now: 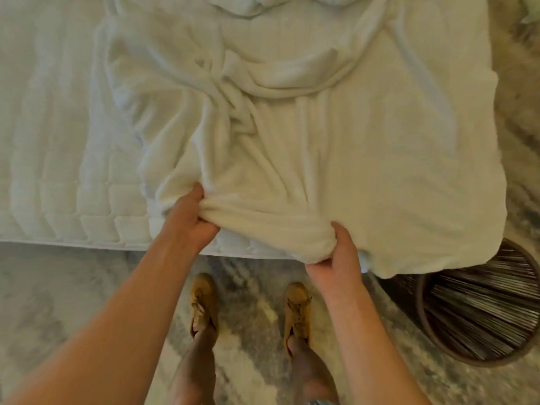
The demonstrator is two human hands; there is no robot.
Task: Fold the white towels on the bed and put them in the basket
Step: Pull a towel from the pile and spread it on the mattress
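Left hand and right hand are clenched on the towel, which is stretched lengthwise away across the bed.

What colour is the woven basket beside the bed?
Dark brown round woven basket with a lighter tan rim, in the head view.

Basket rim partly under towel, cut by right edge, blurred.

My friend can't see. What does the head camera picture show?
A person's left grip and right grip bunch up the near edge of a crumpled white towel on a bed. A dark woven basket stands on the floor to the right, beside the bed's corner.
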